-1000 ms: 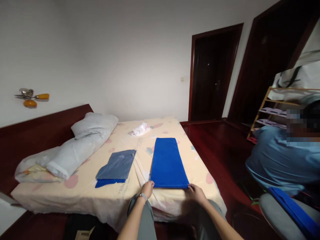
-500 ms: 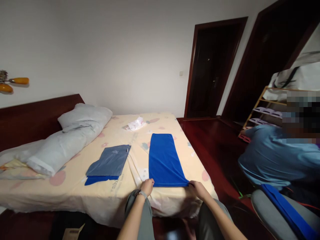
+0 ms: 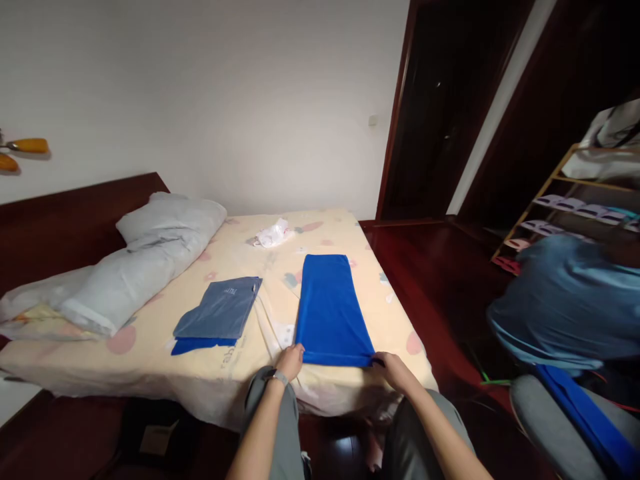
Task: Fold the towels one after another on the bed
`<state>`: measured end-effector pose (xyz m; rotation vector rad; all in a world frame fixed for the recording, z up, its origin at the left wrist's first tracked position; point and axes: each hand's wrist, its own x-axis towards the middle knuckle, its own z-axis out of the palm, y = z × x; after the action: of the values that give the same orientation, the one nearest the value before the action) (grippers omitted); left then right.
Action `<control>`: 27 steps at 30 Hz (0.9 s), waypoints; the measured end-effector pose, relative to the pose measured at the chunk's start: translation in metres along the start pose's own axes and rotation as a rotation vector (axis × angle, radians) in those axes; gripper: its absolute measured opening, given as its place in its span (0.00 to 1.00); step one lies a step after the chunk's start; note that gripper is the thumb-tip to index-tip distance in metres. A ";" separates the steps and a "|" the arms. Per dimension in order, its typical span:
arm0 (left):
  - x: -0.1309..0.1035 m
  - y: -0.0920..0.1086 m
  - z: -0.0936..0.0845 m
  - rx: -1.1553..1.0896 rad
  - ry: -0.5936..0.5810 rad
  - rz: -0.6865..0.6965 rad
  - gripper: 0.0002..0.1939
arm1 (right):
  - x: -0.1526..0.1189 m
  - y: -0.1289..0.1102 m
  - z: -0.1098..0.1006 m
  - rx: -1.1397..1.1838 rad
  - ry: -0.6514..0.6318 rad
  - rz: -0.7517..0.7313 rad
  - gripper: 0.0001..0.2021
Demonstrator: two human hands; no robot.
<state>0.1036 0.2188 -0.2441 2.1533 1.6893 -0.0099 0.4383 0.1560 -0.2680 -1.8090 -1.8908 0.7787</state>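
A blue cloth (image 3: 331,310) lies flat as a long strip on the bed (image 3: 270,300), its near edge close to the bed's front side. My left hand (image 3: 290,362) pinches the near left corner; a watch is on that wrist. At the near right corner my right hand (image 3: 391,369) grips the same cloth. To the left rests a folded grey-blue cloth (image 3: 220,310) with small lettering, on top of another blue cloth (image 3: 203,344).
Pale bedding (image 3: 145,267) lies by the headboard (image 3: 75,213). A white crumpled bag (image 3: 273,233) sits farther back. At right are a person in a blue shirt (image 3: 570,300), a shoe rack (image 3: 537,193) and a grey chair (image 3: 550,427) with blue cloth over it.
The view has shifted a little. My hands still hold the near corners, and a narrow band now runs along the cloth's near edge. The person at right has leaned farther right.
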 end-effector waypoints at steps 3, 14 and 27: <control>0.000 -0.008 0.001 0.017 -0.042 -0.018 0.14 | 0.000 0.005 0.004 -0.023 -0.025 0.028 0.14; 0.018 -0.018 0.012 0.019 -0.102 -0.004 0.13 | 0.030 0.025 0.021 -0.028 -0.083 0.037 0.12; 0.023 -0.021 0.019 0.036 0.001 -0.072 0.13 | 0.043 0.035 0.026 -0.106 -0.071 0.189 0.15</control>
<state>0.0942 0.2382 -0.2733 2.1172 1.7794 -0.0592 0.4454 0.1958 -0.3141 -2.0743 -1.8561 0.8303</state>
